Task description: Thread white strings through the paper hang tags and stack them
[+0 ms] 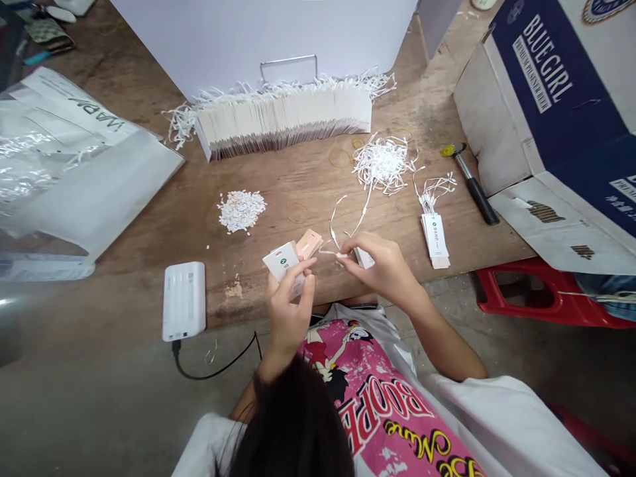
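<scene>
My left hand [291,301] is closed on a few hang tags [281,260], white ones together with a peach-coloured one. Close by on the right, the thumb and fingertips of my right hand [377,265] pinch a white tag string [334,254] that reaches toward the tags. Another white tag [365,258] shows partly behind my right fingers; whether it is held there or lies on the table I cannot tell. Beyond my right hand lies a tangled heap of white strings [382,162], with one strand trailing toward my fingers. A pile of small white pieces [242,211] is to the left.
A long row of stacked tags [288,119] stands at the back against a white box [278,40]. Strung tags [434,238], a hammer [472,182] and a Blue Girl carton [546,99] are on the right. Plastic bags [99,179] and a power bank [183,298] lie left.
</scene>
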Available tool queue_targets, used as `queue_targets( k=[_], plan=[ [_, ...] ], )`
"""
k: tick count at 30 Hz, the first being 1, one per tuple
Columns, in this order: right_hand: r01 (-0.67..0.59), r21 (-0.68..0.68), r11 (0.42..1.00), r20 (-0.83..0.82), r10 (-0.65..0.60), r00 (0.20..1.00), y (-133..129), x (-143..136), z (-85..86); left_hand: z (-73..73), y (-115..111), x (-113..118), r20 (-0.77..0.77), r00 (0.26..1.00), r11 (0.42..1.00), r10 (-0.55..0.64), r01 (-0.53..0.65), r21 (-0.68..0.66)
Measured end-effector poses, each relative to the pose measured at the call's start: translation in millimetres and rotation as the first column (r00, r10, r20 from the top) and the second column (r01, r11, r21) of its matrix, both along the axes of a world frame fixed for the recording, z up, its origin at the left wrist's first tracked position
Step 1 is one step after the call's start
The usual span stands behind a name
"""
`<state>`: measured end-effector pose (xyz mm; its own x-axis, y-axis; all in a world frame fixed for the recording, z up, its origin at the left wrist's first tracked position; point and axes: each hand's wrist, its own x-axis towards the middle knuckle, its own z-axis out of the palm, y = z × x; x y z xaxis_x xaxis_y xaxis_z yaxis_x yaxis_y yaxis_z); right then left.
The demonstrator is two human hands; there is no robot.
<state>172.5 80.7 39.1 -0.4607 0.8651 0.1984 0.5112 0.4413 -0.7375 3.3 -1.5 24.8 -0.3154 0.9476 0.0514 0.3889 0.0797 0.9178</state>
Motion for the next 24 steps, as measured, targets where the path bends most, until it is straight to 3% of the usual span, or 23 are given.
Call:
queue_targets(
  k=[4, 12, 19, 24],
  plan=[
    [-0.069, -0.047, 0.997, -0.197, 0.058, 0.979, -21.8, 1.8, 21.1, 8.0, 2.0, 6.9, -0.016, 0.994, 0.994, -0.106, 0.106, 0.011],
    [-0.069, -0.26, 0.963, -0.337, -0.024, 0.941, -37.1, 10.4, 19.6, 11.1, -0.5, 12.4, 0.11, 0.984, 0.989, -0.141, 0.146, -0.038],
    [0.008, -0.361, 0.932, -0.358, -0.147, 0.922, -40.5, 14.1, 20.6, 13.8, -3.2, 14.0, 0.09, 0.979, 0.981, -0.185, 0.189, -0.04],
    [0.023, -0.366, 0.93, -0.269, -0.129, 0.955, -34.9, 18.1, 16.9, 12.4, -0.5, 11.4, 0.083, 0.986, 0.987, -0.147, 0.152, -0.055]
  ],
)
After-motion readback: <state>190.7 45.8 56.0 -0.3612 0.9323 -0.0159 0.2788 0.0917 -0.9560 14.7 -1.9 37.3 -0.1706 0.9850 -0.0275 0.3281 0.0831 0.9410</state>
